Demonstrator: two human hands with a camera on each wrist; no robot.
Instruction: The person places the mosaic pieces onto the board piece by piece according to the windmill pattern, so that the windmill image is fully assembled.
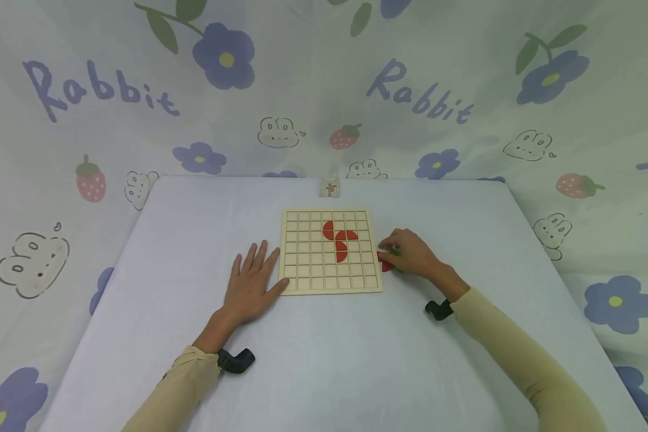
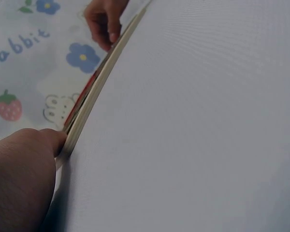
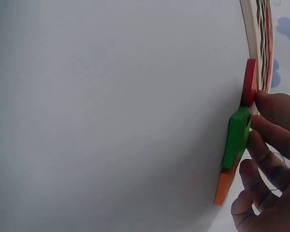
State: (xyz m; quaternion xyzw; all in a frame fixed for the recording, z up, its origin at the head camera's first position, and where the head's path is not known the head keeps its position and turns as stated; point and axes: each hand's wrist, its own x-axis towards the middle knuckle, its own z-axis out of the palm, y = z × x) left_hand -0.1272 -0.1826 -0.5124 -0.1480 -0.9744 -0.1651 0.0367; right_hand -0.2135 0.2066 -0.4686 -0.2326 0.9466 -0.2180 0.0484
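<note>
Four red pieces [image 1: 339, 238] in the grid board [image 1: 330, 284], left hand [image 1: 251, 285] spread flat beside it, right hand [image 1: 410, 254] pinching loose pieces [image 3: 237, 137].

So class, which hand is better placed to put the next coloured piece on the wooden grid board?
Right hand: its fingers already rest on the loose red piece. Left hand lies flat, steadying the wooden grid board.

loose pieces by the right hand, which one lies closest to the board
The red piece: in the right wrist view it lies next to the wooden grid board, while the green piece and the orange piece lie farther along.
</note>
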